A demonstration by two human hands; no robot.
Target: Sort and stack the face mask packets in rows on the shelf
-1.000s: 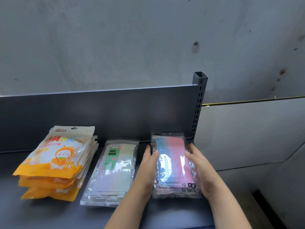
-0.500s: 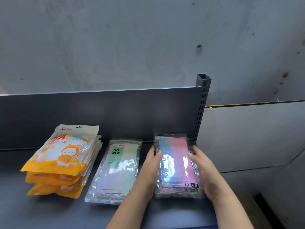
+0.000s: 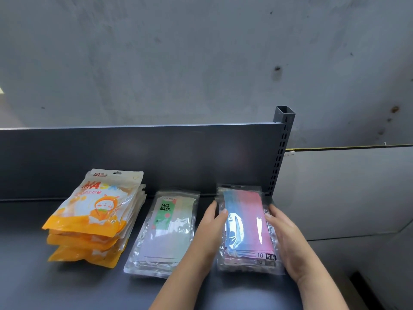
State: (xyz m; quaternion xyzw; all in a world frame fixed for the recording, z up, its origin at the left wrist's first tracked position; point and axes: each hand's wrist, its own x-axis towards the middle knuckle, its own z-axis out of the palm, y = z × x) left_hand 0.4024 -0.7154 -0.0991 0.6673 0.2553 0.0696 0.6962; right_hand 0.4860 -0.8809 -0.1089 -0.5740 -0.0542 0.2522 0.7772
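Note:
Three piles of mask packets lie in a row on the dark grey shelf (image 3: 33,283). At the left is a stack of orange and white packets (image 3: 93,220). In the middle lies a clear stack labelled FACE MASK (image 3: 165,233). At the right is a clear stack of blue and pink masks (image 3: 245,229). My left hand (image 3: 210,229) presses flat against that right stack's left edge, and my right hand (image 3: 283,238) presses against its right edge. The stack rests on the shelf between both palms.
The shelf's grey back panel (image 3: 156,157) rises behind the piles. A perforated upright post (image 3: 281,151) stands just behind the right stack. The shelf ends at the right, beside a pale board (image 3: 346,189). A concrete wall is behind.
Both hands have stayed on the sides of the blue and pink stack, with only slight shifts. The camera view has drifted a little, so the piles appear further right.

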